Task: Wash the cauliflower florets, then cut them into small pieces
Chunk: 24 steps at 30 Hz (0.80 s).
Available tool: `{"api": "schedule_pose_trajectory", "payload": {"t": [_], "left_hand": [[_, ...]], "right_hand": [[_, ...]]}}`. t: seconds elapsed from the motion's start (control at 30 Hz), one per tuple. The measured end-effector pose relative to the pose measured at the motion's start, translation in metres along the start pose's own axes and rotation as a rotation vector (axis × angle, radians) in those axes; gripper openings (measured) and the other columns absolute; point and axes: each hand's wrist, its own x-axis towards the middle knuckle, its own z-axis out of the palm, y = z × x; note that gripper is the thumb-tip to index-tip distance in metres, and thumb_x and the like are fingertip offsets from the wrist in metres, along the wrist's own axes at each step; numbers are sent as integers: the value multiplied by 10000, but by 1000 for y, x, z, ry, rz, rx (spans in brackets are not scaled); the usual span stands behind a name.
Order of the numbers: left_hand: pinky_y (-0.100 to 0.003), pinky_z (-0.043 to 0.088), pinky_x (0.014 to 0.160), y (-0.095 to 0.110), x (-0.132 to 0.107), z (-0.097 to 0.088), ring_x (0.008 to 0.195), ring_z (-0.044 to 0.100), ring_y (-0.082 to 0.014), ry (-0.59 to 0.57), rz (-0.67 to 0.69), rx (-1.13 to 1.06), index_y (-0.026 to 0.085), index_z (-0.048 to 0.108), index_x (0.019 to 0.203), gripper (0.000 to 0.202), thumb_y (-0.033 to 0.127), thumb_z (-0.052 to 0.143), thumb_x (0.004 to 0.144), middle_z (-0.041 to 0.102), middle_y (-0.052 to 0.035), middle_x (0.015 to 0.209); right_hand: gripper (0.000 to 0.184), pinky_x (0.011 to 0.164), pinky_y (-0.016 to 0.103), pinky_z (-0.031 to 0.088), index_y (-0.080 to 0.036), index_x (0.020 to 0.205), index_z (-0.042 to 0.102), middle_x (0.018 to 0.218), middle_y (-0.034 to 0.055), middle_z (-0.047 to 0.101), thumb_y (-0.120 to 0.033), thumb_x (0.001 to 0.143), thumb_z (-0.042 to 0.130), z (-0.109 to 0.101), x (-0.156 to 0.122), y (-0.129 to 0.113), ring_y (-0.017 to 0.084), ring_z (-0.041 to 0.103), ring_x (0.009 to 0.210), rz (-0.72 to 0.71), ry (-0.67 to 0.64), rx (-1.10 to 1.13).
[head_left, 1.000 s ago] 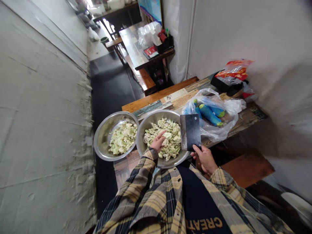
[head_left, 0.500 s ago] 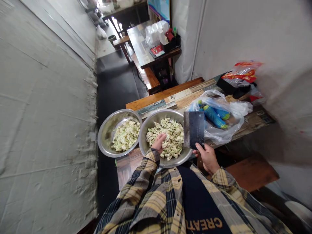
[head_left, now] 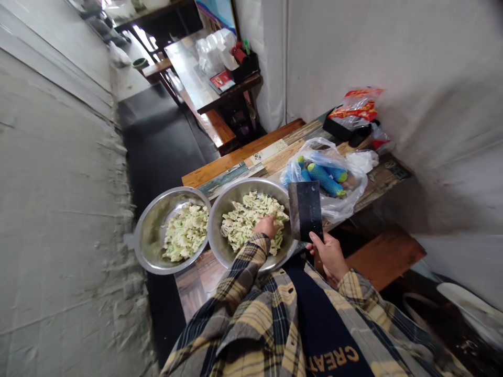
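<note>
Two steel bowls sit side by side on a wooden table (head_left: 236, 159). The nearer bowl (head_left: 220, 207) holds cut cauliflower pieces (head_left: 245, 220). My left hand (head_left: 267, 226) reaches into that pile, knuckles up and fingers curled down among the pieces; whether it holds one is hidden. My right hand (head_left: 328, 254) grips the handle of a dark cleaver (head_left: 305, 209), whose blade stands upright over the bowl's right rim. The left bowl (head_left: 151, 233) holds more cut cauliflower (head_left: 184, 240).
A clear plastic bag (head_left: 328, 175) with blue-netted green produce lies right of the bowls. A red-printed bag (head_left: 356, 107) sits at the table's far right by the wall. A wooden bench (head_left: 383, 254) stands below. Another table (head_left: 200, 86) with items stands farther back.
My left hand has moved right across the cauliflower toward the cleaver and its fingers have curled down. The cleaver stays upright in my right hand. The view has shifted.
</note>
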Motion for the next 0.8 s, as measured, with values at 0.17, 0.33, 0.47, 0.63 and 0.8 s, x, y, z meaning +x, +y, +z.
{"api": "schedule_pose_trajectory", "payload": {"t": [0.17,0.33,0.47,0.63,0.8], "left_hand": [[-267,475,622,-4,-6,-10,703,573,-170,-91,-32,-189,190,611,648,181,196,763,549,580,-3,667],[-293,508,591,-7,-29,-47,646,587,-158,-91,-53,-384,172,636,870,320,435,658,690,637,-36,734],[-299,510,586,-12,-42,-118,653,614,-173,262,-22,-420,193,614,976,350,447,576,738,676,-43,795],[-371,515,787,-32,-60,-237,856,639,-230,788,-76,34,170,600,1024,386,380,576,701,662,-42,933],[-464,366,1040,-37,-61,-251,1221,467,-333,710,66,646,154,579,1152,506,362,638,694,579,-148,1218]], "right_hand": [[434,420,218,418,-172,754,629,611,-16,624,-557,610,767,-2,3,-1,135,588,525,-19,14,11],[439,421,211,419,-168,775,630,596,-14,625,-561,627,758,1,8,-1,121,566,500,-9,-21,-3],[453,427,223,423,-165,766,635,555,-12,621,-577,619,753,8,9,-4,140,574,504,-13,-51,-35],[441,437,240,425,-170,764,644,545,-11,627,-575,624,747,15,9,-3,156,581,507,-9,-64,-74],[444,435,238,434,-171,785,642,585,-5,638,-566,620,756,14,13,4,163,595,535,-14,-80,-66]]}}
